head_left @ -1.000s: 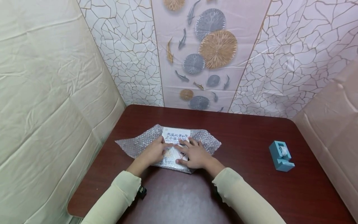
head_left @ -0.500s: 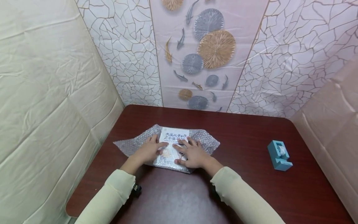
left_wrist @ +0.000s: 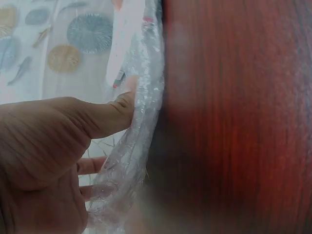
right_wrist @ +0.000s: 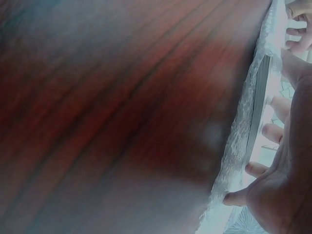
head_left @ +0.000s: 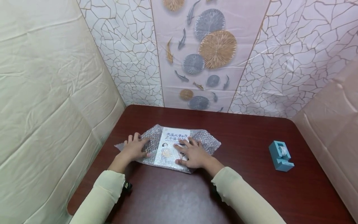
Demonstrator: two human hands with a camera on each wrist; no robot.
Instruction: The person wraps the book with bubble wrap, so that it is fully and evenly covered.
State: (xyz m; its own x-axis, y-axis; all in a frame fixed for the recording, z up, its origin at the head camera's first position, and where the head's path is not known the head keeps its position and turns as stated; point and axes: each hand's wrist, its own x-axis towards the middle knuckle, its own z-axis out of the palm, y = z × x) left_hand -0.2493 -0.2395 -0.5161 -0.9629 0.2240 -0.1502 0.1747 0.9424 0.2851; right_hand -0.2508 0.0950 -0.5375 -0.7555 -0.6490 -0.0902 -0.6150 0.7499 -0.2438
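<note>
A white book [head_left: 165, 157] with blue lettering and cartoon figures lies on a sheet of bubble wrap [head_left: 154, 133] in the head view. Wrap spreads out beyond its left and right sides, and some shows along its near edge. My left hand [head_left: 133, 150], fingers spread, rests on the left part of the wrap, beside the book. In the left wrist view its thumb touches the bubble wrap [left_wrist: 146, 92]. My right hand [head_left: 194, 154] lies with fingers apart on the right half of the cover. The right wrist view shows those fingertips [right_wrist: 272, 131] at the book, above its page edges.
A blue tape dispenser [head_left: 281, 156] with a roll of clear tape stands at the right of the dark red table [head_left: 240, 140]. Quilted cloth walls [head_left: 61, 93] flank the table, and a patterned cloth [head_left: 195, 62] hangs behind it.
My left hand has moved left, off the book's cover and onto the left part of the bubble wrap, uncovering more of the picture. My right hand has stayed on the book.
</note>
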